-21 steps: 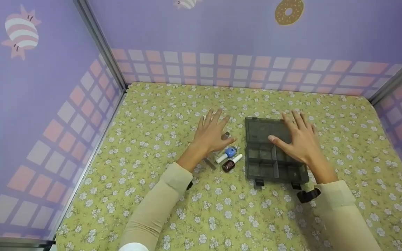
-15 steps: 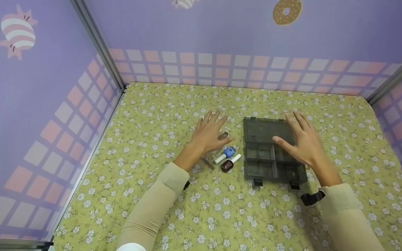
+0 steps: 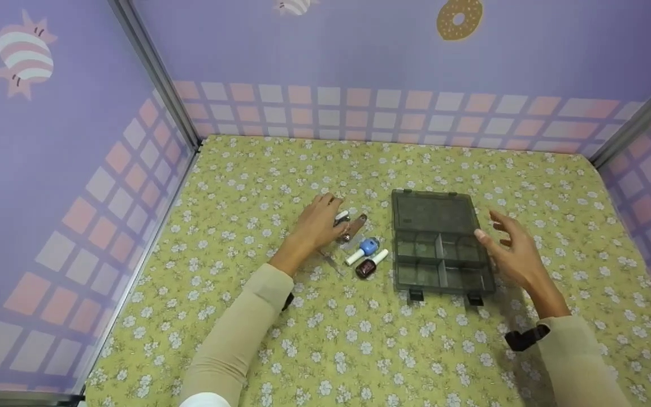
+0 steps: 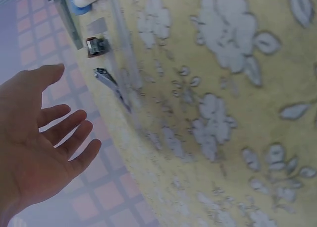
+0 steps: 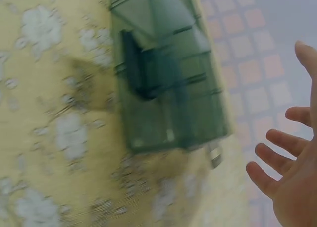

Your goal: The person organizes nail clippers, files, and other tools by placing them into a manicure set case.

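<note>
My left hand (image 3: 315, 225), its fingers loosely bent, hovers beside a cluster of small items on the cloth; the left wrist view shows nothing between its fingers. Under and beside it lie a white-capped item (image 3: 341, 215), a brown flat piece (image 3: 356, 225) and a thin strip (image 3: 332, 263). A silver nail clipper (image 4: 110, 82) shows in the left wrist view. Closer to the box are a blue nail polish bottle (image 3: 369, 246) and a dark red one (image 3: 365, 268), both with white caps. My right hand (image 3: 515, 254) is spread beside the right edge of the dark translucent compartment box (image 3: 433, 212).
The box has dividers and two black latches (image 3: 416, 295) along its near edge. A flowered yellow cloth (image 3: 314, 350) covers the table. Purple panels (image 3: 314, 51) stand at the back and sides, joined by metal posts (image 3: 159, 73).
My right hand has moved from over the box to its right side. My left hand has drawn back slightly to the left with fingers bending more, uncovering several small items.
</note>
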`<state>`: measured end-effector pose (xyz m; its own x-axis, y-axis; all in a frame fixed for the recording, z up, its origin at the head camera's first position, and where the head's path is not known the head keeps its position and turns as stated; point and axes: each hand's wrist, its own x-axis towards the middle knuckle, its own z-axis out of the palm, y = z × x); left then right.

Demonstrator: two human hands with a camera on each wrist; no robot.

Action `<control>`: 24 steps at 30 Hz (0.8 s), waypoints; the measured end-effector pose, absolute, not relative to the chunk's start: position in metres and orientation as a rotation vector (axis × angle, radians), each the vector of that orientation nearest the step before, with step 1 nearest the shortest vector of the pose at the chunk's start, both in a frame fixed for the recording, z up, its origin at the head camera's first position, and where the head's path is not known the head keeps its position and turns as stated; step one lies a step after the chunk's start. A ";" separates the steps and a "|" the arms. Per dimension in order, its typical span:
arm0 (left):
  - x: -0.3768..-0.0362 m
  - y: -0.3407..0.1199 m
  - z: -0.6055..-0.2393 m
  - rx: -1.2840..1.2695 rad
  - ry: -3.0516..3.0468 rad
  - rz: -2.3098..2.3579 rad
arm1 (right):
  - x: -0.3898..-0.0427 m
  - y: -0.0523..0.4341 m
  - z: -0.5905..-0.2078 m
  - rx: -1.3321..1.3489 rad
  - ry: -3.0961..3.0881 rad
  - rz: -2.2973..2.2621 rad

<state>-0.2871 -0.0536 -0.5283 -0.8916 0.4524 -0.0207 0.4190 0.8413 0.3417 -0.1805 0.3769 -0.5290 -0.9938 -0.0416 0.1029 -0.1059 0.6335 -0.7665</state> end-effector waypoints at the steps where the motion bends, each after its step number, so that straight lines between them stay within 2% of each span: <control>1: -0.288 -0.054 -0.531 0.681 2.923 0.505 | -0.179 0.378 -0.532 0.100 -2.771 1.350; 11: -0.293 -0.058 -0.548 0.594 2.885 0.638 | -0.174 0.388 -0.554 -0.057 -2.762 1.644; 24: -0.302 -0.057 -0.554 0.584 2.841 0.708 | -0.176 0.396 -0.562 -0.061 -2.713 1.899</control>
<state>-0.3017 -0.0568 -0.5541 -0.9118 0.4069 -0.0562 0.3329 0.8123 0.4790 -0.1760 0.3961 -0.5619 -0.9848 -0.0677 -0.1601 0.1272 0.3468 -0.9293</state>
